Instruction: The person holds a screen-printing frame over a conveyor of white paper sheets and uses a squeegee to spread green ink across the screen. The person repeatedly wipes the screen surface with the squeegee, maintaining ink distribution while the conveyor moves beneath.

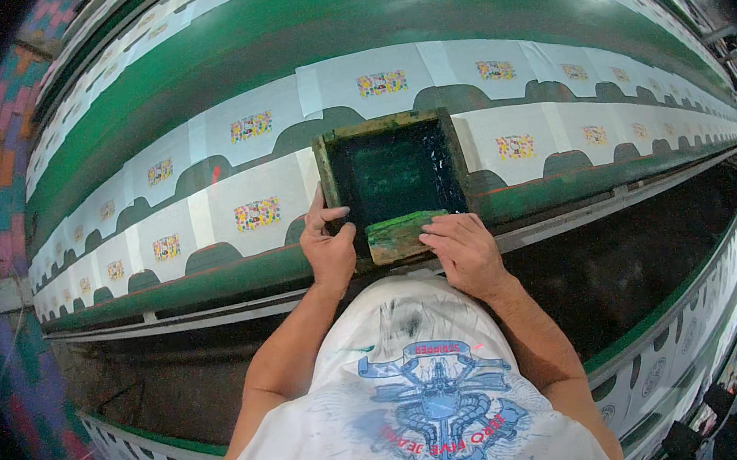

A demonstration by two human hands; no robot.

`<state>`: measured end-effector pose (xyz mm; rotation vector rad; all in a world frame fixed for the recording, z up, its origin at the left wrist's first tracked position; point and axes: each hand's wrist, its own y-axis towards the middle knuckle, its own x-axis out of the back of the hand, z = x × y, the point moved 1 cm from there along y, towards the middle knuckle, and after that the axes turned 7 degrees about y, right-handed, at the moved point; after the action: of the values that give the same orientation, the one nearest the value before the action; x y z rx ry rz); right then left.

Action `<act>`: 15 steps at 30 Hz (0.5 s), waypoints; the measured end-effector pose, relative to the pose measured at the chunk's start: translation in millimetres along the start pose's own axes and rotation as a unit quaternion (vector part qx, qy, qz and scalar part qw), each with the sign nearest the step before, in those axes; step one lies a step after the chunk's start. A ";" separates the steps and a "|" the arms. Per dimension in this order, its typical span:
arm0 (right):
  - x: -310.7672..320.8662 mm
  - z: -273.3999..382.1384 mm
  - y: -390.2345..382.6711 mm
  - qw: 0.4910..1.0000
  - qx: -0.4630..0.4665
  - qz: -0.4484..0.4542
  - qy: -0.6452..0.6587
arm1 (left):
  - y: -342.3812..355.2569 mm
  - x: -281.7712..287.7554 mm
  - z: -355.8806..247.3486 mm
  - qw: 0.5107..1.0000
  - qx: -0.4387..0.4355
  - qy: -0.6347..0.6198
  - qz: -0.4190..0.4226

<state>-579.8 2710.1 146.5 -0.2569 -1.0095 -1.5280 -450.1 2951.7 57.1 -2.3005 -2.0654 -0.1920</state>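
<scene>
A square wooden screen-printing frame (pixel 325 176) lies on the printed fabric pieces in front of me, with dark green ink across its mesh (pixel 394 170). My left hand (pixel 330 244) grips the frame's near left corner, thumb bent inward over the side. At the near edge, my right hand (pixel 463 247) pinches the right end of a squeegee (pixel 398 238). The squeegee is a short wooden block stained green along its upper edge. It rests low in the frame, close to my body. Whatever print lies beneath the frame is hidden.
Rows of white fabric pieces (pixel 254 166) with small colourful prints (pixel 258 214) run along a long green table (pixel 249 281). A metal rail (pixel 208 314) borders its near edge. Behind me is another table with fabric pieces (pixel 666 370). A painted brick wall (pixel 8 220) stands at left.
</scene>
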 end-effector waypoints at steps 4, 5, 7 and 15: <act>12.5 -12.9 1.9 0.999 0.025 0.010 0.032 | -0.7 -5.0 -6.6 0.999 0.042 -0.019 0.012; 14.3 -14.8 2.8 0.999 0.029 0.011 0.038 | -1.1 -5.4 -7.0 0.999 0.049 -0.013 0.011; 18.7 -18.3 5.7 0.998 0.038 0.012 0.046 | -0.9 -8.6 -9.5 0.998 0.057 -0.023 0.009; 27.2 -25.7 10.3 0.995 0.036 0.041 0.083 | -1.7 -7.7 -8.6 0.995 0.069 -0.075 0.000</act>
<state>-567.6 2674.0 154.0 -0.1168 -0.9097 -1.4106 -453.1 2943.3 64.6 -2.2964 -2.0727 0.1240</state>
